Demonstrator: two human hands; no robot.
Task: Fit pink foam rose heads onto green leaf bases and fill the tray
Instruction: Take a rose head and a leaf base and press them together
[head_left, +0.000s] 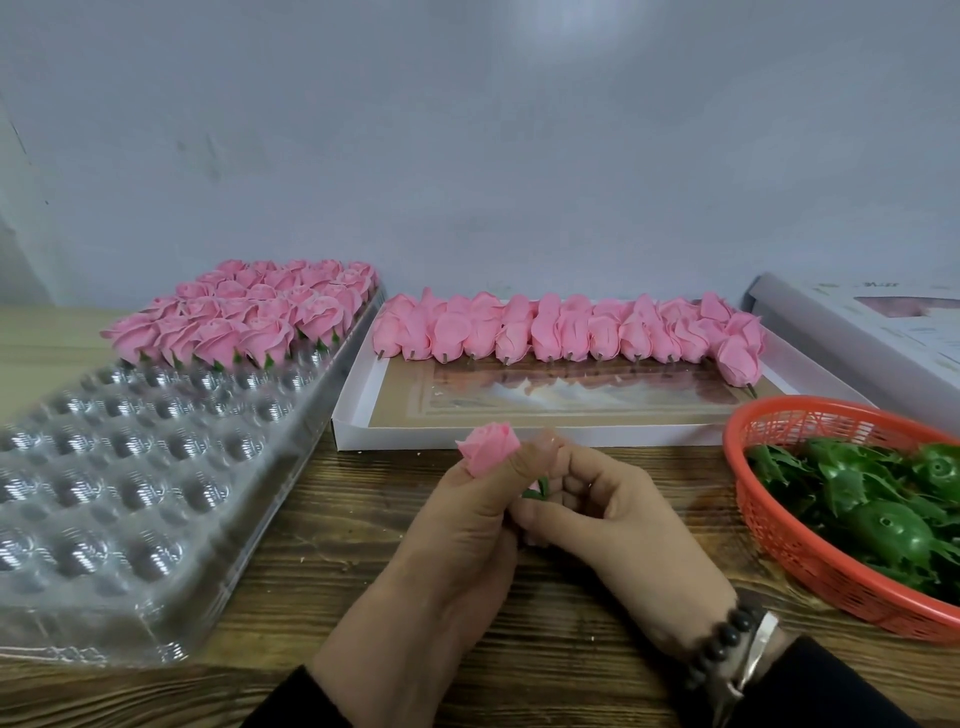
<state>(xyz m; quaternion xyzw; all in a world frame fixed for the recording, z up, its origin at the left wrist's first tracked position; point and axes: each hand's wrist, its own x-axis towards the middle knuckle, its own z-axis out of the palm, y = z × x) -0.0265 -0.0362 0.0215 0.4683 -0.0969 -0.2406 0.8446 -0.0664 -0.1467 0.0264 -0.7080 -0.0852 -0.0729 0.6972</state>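
L grip (457, 512) holds rose head (489, 448) upright, tip tilted up-left

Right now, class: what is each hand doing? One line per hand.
Left hand: pinching a pink rose head.
Right hand: fingers curled round a green leaf base, mostly hidden.

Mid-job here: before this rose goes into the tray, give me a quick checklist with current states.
1. Rose head held: ok, left hand pinches it.
2. Leaf base at the rose's bottom: ok, right hand grips it.
3. Base fully seated: cannot tell, fingers hide the joint.
4. Free cups in the clear tray: ok, near rows are free.
5. Unfitted heads left in the white box: ok, one row.
6. Bases left in the red basket: ok.
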